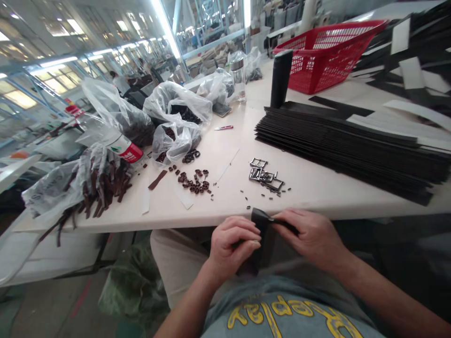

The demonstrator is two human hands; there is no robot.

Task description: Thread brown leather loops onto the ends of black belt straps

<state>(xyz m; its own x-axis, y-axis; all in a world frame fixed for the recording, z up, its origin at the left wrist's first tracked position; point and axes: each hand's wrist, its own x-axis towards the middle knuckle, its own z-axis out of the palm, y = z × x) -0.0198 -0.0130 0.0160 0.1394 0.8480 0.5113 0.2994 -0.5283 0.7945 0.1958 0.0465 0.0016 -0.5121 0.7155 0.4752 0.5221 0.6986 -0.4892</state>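
Note:
Both hands are at the table's front edge, over my lap. My right hand (310, 236) is closed on a black belt strap (262, 216), with the thumb and fingers pinching its right part. The strap bends over at its left end, and a dark length seems to hang below. My left hand (234, 244) is closed, fingers curled and thumb pressed in, against the strap's left side; its exact grip is partly hidden. Just beyond the hands lie a small pile of metal belt buckles (264, 174) and several tiny metal pins (270, 198).
Brown loops (197, 182) lie left of the buckles. A stack of black straps (334, 145) covers the right side, with a black roll (281, 79) and red basket (317, 58) behind. Plastic bags (178, 105), a bottle (121, 144) and brown strips (102, 180) stand left. A pen-like tool (224, 127) lies mid-table.

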